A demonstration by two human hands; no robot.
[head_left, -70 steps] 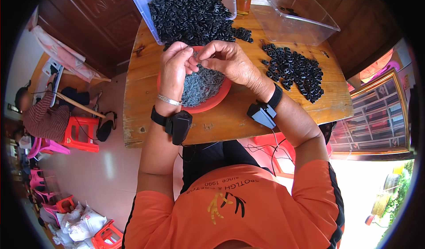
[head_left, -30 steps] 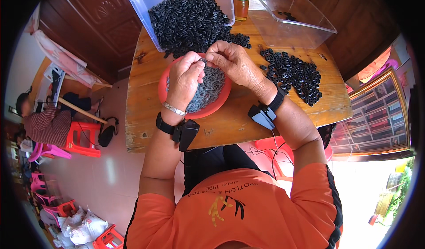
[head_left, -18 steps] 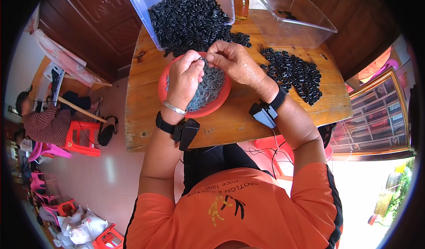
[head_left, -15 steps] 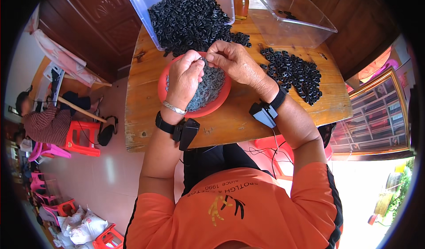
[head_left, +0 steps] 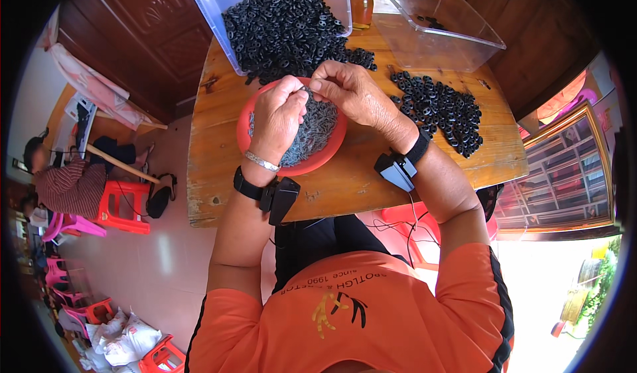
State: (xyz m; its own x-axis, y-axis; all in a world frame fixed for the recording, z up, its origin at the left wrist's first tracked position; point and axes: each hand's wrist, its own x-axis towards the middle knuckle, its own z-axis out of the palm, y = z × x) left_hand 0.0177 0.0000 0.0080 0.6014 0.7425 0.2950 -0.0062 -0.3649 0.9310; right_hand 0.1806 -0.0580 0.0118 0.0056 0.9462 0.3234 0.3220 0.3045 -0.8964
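Note:
Both hands meet over the far side of a red bowl (head_left: 337, 137), which is filled with small thin grey metal-looking pieces (head_left: 312, 133). My left hand (head_left: 277, 116) has its fingers curled in, thumb against the forefinger. Close beside it, my right hand (head_left: 350, 93) pinches with thumb and forefinger. The fingertips nearly touch; whatever is between them is too small and covered to make out. Beyond the bowl, a heap of small black oval parts with holes (head_left: 282, 31) spills from a tipped clear bin (head_left: 211, 21). More black parts (head_left: 439, 113) lie right of my right hand.
A clear tray (head_left: 458, 45) with a few black parts stands at the far right of the wooden table (head_left: 215, 194). Between bin and tray is a lidded jar of amber liquid (head_left: 361, 8). Another person (head_left: 70, 187) sits at left near a red stool (head_left: 125, 207).
Hardly anything differs. Both hands stay pinched together over the bowl, with only a very slight shift of the fingers.

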